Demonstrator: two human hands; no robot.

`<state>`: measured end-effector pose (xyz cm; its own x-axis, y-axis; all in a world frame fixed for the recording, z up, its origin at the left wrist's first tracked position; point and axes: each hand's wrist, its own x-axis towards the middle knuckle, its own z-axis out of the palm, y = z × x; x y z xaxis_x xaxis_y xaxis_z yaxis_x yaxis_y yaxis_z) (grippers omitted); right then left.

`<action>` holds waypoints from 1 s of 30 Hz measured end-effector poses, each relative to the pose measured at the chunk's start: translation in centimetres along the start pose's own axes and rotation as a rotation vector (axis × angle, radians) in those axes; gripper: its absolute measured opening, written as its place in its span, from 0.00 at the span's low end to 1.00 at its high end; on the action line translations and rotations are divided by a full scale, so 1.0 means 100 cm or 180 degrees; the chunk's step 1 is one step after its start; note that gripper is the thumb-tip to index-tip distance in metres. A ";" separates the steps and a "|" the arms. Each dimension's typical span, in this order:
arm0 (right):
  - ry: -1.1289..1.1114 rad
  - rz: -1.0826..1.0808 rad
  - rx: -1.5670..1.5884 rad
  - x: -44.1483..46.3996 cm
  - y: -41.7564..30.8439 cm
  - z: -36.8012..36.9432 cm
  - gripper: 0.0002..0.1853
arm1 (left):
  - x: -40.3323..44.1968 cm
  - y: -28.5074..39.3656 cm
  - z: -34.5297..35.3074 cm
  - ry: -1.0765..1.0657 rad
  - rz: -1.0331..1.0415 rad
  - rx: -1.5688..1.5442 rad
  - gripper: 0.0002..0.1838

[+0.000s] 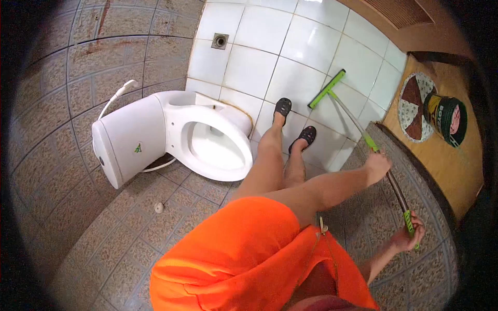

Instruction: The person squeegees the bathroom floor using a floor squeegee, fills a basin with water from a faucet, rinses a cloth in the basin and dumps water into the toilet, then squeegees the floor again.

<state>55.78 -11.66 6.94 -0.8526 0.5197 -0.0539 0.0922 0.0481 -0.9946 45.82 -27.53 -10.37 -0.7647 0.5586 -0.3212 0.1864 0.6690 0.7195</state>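
A green squeegee (328, 89) with a long, bending handle lies with its blade across the white floor tiles, just right of my feet. My left hand (378, 167) is closed round the handle below the green joint. Near the handle's green end grip, my right hand (409, 237) is wrapped round it, lower and further right. Between my hands a dark brown stretch of the handle shows. Both my feet, in dark clogs (282, 107), stand on the tiles between the toilet (218, 147) and the squeegee.
A square floor drain (220, 41) lies at the upper middle. A white spray hose (123, 90) hangs beside the toilet tank. At the right, past a raised tiled edge, are a round patterned mat (412, 106) and a dark bucket (447, 120). A small round object (159, 208) is at lower left.
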 end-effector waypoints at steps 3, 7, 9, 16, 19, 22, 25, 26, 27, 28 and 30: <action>-0.0012 0.0280 0.0180 0.009 0.030 0.018 0.11 | 0.004 -0.035 0.013 -0.0093 -0.0640 -0.0249 0.11; -0.0154 0.0723 0.0606 -0.004 0.077 0.112 0.11 | -0.026 -0.131 -0.019 0.0167 -0.0746 0.0899 0.13; -0.0153 0.0807 0.0763 -0.017 0.097 0.159 0.10 | -0.045 -0.164 -0.060 0.0015 -0.1198 0.0680 0.13; 0.0484 0.1817 0.1146 -0.067 0.110 0.283 0.09 | -0.081 -0.285 -0.082 0.0067 -0.1638 0.1233 0.13; 0.0372 0.1884 0.1300 -0.085 0.106 0.322 0.09 | -0.100 -0.313 -0.110 -0.0038 -0.1774 0.1294 0.14; 0.0370 0.2004 0.1436 -0.099 0.108 0.359 0.08 | -0.118 -0.319 -0.151 0.0110 -0.2113 0.0776 0.13; 0.0692 0.2140 0.1529 -0.108 0.117 0.391 0.07 | -0.122 -0.351 -0.167 -0.0018 -0.1932 0.1240 0.12; 0.0704 0.2138 0.1521 -0.106 0.118 0.400 0.07 | -0.119 -0.375 -0.169 -0.0158 -0.1816 0.1370 0.12; 0.0498 0.2287 0.1493 -0.104 0.118 0.407 0.08 | -0.118 -0.395 -0.167 -0.0300 -0.1688 0.1497 0.11; 0.0295 0.2431 0.1462 -0.100 0.120 0.409 0.10 | -0.121 -0.391 -0.178 -0.0311 -0.1663 0.1486 0.11; -0.0301 0.1562 0.0568 -0.095 0.132 0.400 0.11 | -0.118 -0.374 -0.201 0.0017 -0.1841 0.1412 0.11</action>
<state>44.47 -50.07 -9.22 -0.7746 0.3651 -0.5164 0.4100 -0.3317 -0.8496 35.47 -69.03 -21.13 -0.8194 0.0538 -0.5707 -0.0169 0.9929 0.1180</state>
